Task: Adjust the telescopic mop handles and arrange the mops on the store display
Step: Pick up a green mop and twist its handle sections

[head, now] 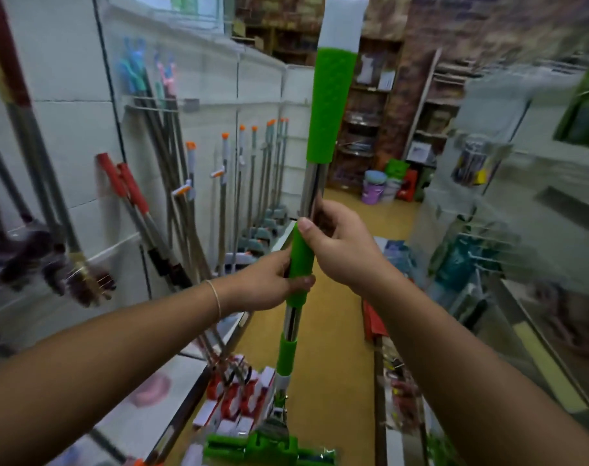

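Here, in a shop aisle, a person's left hand (269, 280) grips the green locking collar (299, 260) of a telescopic mop handle (331, 105), fingers curled round it and the thumb pressed across its lower part. Just above, the right hand (340, 243) grasps the bare metal tube (311, 190) where it emerges from the collar, its thumb resting on the collar's top edge and its fingers wrapped behind the tube. A thin bracelet (215, 297) circles the left wrist.

The handle stands nearly upright at the centre of the aisle, leaning slightly to the right at the top. A long textured green grip sits above the metal section, capped by a white sleeve that runs out of view. Below the hands, a second green collar (286, 356) joins the lower tube, which ends in the green mop head (269, 445) near the floor.

To the left, mops with orange-tipped handles (242, 163) lean in a row against the white wall display, alongside red-gripped handles (128, 186) slanting nearer the camera. Beyond, coloured buckets (377, 186) stand on the floor before stocked shelves.
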### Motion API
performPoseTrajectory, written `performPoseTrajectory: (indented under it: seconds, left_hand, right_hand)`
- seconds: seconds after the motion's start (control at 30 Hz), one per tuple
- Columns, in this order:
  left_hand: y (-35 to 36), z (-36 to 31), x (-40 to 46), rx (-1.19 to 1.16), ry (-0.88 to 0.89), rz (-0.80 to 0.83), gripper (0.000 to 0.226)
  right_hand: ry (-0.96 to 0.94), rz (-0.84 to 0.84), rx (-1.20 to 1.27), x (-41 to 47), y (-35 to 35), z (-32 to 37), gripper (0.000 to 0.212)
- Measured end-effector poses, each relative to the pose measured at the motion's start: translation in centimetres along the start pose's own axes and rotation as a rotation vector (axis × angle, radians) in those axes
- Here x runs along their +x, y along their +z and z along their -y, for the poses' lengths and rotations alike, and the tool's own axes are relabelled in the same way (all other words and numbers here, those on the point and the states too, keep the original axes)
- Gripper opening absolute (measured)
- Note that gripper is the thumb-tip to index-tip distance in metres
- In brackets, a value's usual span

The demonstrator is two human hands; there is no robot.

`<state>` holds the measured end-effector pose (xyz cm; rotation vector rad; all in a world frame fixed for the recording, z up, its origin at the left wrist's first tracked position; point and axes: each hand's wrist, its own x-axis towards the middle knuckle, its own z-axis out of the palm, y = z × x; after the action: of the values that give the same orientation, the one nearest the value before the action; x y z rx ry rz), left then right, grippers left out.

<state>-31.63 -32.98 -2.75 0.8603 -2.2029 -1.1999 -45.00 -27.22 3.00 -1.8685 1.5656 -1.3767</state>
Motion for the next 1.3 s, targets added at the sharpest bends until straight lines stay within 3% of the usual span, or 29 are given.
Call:
performPoseTrajectory:
  seconds: [0.37,0.53,0.7,0.93,1.3]
  left_hand:
    - [1.7,-1.5,14.3,0.014,0.161,0.009,0.014]
    - [1.7,0.5,20.6,-0.006,0.23,0.041,0.028]
    - [0.0,3.1,27.8,-0.097,0.212,0.115,0.016]
    - [-2.7,4.5,37.3,-0.143,0.238,0.21,0.025]
    - [-3.8,8.0,49.6,-0.136,0.175,0.217,0.026]
  right_hand:
    - [0.062,-0.15,-0.135,8.2,-7.2,-4.8,0.008]
    - [0.135,-0.206,-0.198,12.8,-8.1,-9.3,0.014]
    - [0.154,-0.279,-0.147,18.4,-8.0,-13.1,0.013]
    - [0.139,-0.35,-0.179,26.0,-9.5,-17.0,0.014]
    - [0.158,-0.34,-0.128,35.6,-11.0,-26.2,0.019]
